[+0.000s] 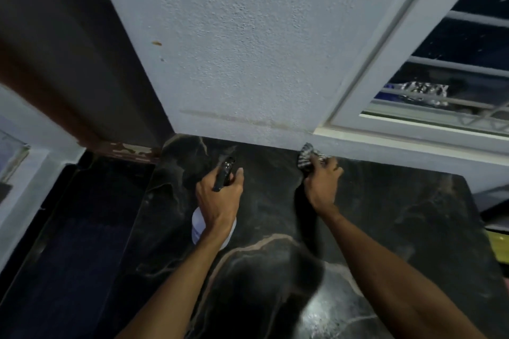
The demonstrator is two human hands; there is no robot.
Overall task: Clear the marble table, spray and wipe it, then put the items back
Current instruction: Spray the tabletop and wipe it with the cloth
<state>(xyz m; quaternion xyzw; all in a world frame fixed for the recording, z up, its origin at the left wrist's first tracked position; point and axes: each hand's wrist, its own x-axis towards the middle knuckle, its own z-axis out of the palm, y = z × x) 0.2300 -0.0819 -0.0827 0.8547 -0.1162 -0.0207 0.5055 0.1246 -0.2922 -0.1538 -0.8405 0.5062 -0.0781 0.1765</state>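
Two hands over the one black marble table, both busy. The left hand has its fingers curled round a single spray bottle, thumb up beside the black trigger head, which points toward the wall. The white body of the bottle shows below the wrist, over the left part of the table; whether its base touches the stone I cannot tell from here. The right hand grips one cloth, a black-and-white patterned one, bunched in its fingers and sitting right at the table's back edge where the stone meets the wall. Only that one bottle and that one cloth are over the stone, each in its own hand, near each other but apart. Pale veins run across the table, with a glossy patch close to me. One window sits at the right, with white bars across it, and something yellow peeks in past the table's right edge.
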